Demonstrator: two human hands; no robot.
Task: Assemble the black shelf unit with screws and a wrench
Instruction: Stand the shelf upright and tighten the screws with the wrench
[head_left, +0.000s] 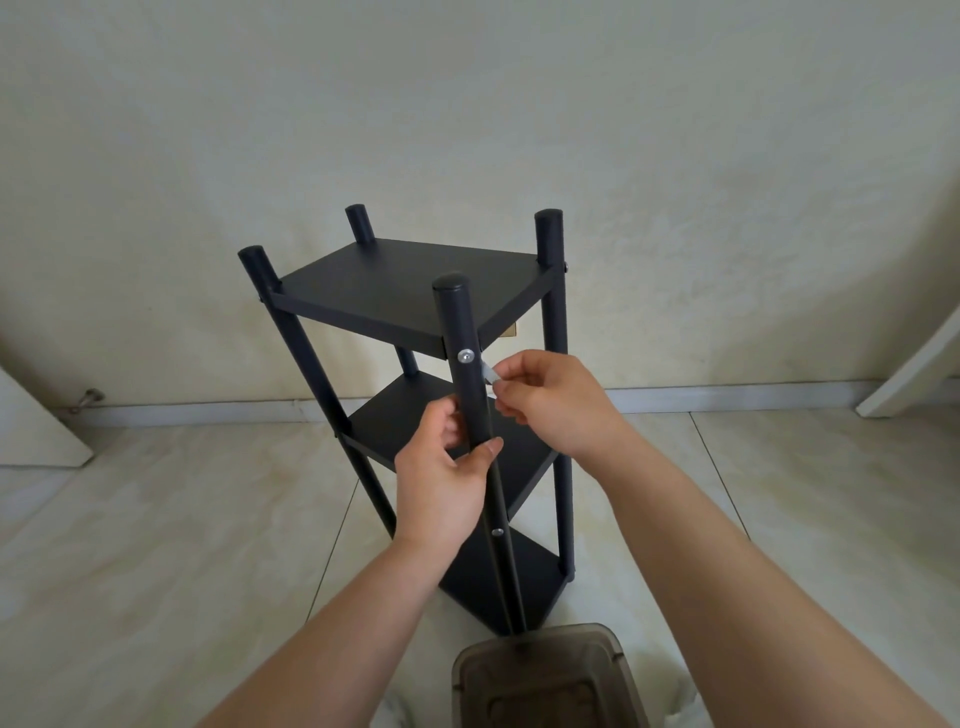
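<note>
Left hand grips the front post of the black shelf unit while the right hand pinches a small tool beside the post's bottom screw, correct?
Not quite. In the head view the left hand grips the front post, but the right hand pinches the small silver tool beside the top screw.

Shelf unit (415, 296) — matt black boards, smooth matt black round posts. Screw head (466, 356) on the near post: bright, shiny metal. Below the unit's foot, a bin (545, 675) — smoky translucent plastic. Floor tiles (156, 519) under the unit: pale, glossy.
</note>
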